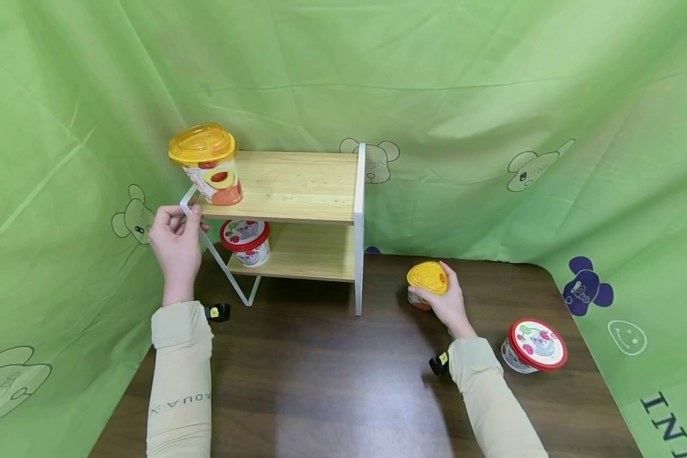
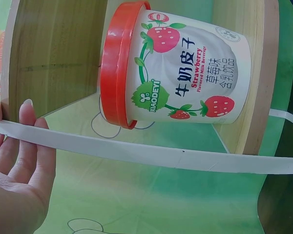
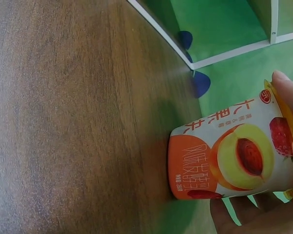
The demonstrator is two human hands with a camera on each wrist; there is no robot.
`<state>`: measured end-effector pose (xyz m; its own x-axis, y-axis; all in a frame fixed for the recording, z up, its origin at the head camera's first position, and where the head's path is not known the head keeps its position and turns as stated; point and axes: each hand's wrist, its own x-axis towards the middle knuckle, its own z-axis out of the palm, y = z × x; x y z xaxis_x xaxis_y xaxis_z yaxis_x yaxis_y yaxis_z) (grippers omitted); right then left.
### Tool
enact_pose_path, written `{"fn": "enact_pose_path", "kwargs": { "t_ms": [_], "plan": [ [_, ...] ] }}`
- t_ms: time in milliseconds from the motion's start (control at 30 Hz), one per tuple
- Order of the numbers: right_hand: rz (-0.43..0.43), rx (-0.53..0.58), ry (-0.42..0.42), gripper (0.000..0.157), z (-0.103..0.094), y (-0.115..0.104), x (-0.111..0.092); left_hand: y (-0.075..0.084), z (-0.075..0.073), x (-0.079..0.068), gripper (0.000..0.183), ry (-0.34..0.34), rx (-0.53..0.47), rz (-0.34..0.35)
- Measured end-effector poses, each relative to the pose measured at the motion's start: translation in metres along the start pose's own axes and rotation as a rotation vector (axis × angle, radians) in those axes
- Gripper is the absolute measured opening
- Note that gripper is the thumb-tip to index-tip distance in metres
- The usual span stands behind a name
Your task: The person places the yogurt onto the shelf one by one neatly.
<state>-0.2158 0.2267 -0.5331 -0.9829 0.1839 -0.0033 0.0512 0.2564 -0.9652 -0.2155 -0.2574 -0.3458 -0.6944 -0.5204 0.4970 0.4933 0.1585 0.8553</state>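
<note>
My left hand [image 1: 177,238] grips the left front corner of a two-tier wooden shelf [image 1: 298,191] with a white frame, thumb above and fingers below. Close to that hand, on the upper board, stands a yogurt cup [image 1: 220,181] with a yellow lid and a peach picture. A red-lidded strawberry milk tub [image 2: 185,73] sits on the lower board. With thumb and fingers around its lid end, my right hand [image 1: 449,305] holds a second yellow-lidded yogurt cup [image 3: 234,156], right of the shelf. Whether its base touches the table, I cannot tell.
Another red-lidded tub [image 1: 535,346] stands on the dark wooden table [image 1: 332,369], beside my right forearm. Green printed cloth [image 1: 464,127] hangs behind and along both sides. The shelf's white right side frame [image 1: 359,254] stands between the boards and my right hand.
</note>
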Motion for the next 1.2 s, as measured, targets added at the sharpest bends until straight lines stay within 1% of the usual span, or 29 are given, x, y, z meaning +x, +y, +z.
{"fn": "enact_pose_path", "kwargs": {
  "t_ms": [300, 433, 567, 800, 1067, 1200],
  "plan": [
    [-0.015, 0.012, 0.032, 0.106, 0.003, 0.0034, -0.0017, 0.0, -0.0007, -0.0002, 0.009, 0.013, -0.021, -0.032],
    [-0.02, 0.014, 0.041, 0.106, 0.0042, 0.0047, -0.0034, -0.0009, -0.0009, 0.0, 0.009, 0.013, -0.016, -0.024],
    [-0.028, 0.02, 0.043, 0.105, 0.0051, 0.0042, -0.0048, -0.0016, -0.0006, 0.0002, 0.009, 0.009, -0.034, -0.011],
    [-0.039, 0.022, 0.06, 0.103, 0.0026, 0.0033, -0.0065, -0.0001, 0.0002, 0.0002, 0.009, 0.008, -0.054, -0.021],
    [-0.068, 0.027, 0.085, 0.101, -0.001, 0.0001, -0.0067, 0.0005, 0.0003, 0.0002, 0.01, 0.006, -0.013, 0.007],
    [-0.079, 0.023, 0.09, 0.1, -0.0018, -0.0021, -0.0071, 0.0005, 0.0007, -0.0001, 0.009, 0.007, -0.018, -0.002]
  ]
}}
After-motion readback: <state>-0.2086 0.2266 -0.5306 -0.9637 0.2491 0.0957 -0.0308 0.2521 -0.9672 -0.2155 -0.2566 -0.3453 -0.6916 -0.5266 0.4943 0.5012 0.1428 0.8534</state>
